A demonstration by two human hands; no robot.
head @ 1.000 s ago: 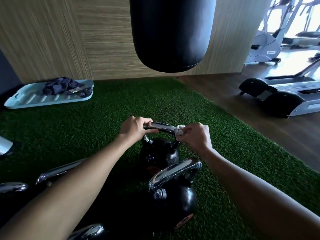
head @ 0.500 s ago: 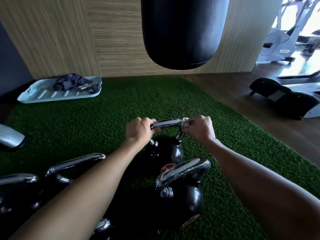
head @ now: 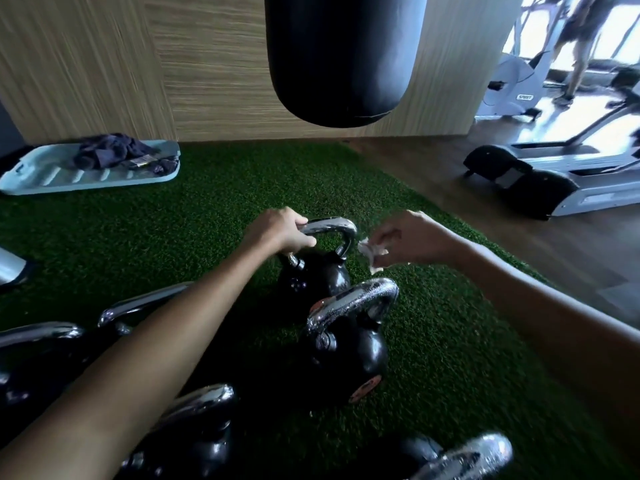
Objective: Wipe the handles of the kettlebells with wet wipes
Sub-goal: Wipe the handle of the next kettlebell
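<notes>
Chrome handle (head: 334,226) of the far kettlebell (head: 315,282) stands upright on green turf (head: 173,237), seen from the head camera. The left hand (head: 277,233) is clenched round its left end. The right hand (head: 412,240), blurred, pinches a crumpled white wipe (head: 370,251) just beside the handle's right end; whether they touch cannot be told. A second kettlebell (head: 349,348) sits nearer, and a punchbag (head: 339,57) hangs above.
</notes>
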